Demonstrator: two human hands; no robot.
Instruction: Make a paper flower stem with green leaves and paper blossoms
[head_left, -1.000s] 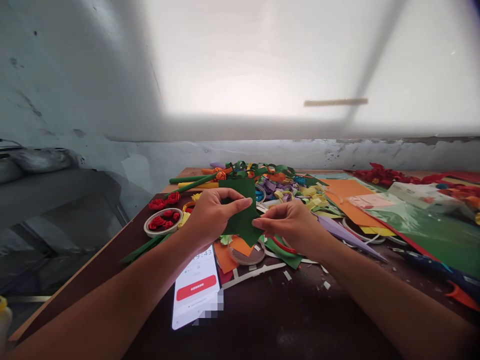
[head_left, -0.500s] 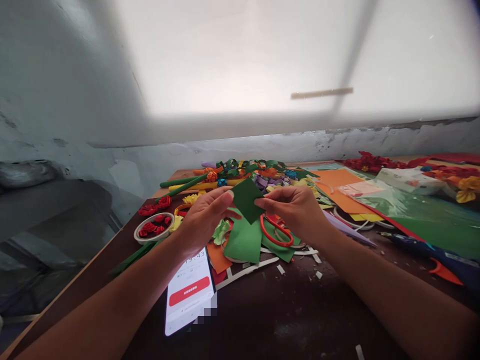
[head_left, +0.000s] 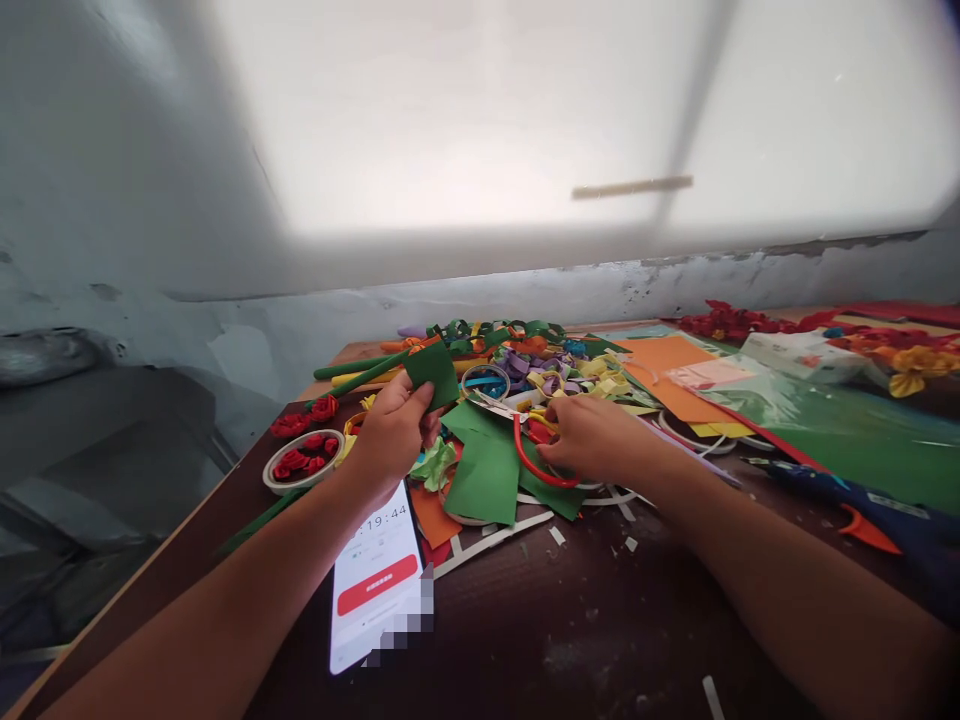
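The left hand (head_left: 396,428) has its grip closed on a small dark green paper piece (head_left: 434,372), pinching it at the lower left so that the paper stands up above the counter (head_left: 600,640). The right hand (head_left: 596,437) is at a pair of scissors (head_left: 518,443), its fingertips against the red and yellow handles — whether that grip has closed round them, I cannot tell. The blades point away from the person and to the left. Between the hands lie lighter green sheets (head_left: 484,480), with crumpled pale green paper (head_left: 435,465) just beside them. Nearer the person, a phone (head_left: 375,605) lies face up, its lit screen showing a red button. At the left, a white ring (head_left: 268,474) surrounds red paper flowers (head_left: 302,457), with 2 more just beyond it. Past the hands is a heap of lilac and yellow paper strips (head_left: 555,375) — an orange sheet (head_left: 667,380) lies to its right.
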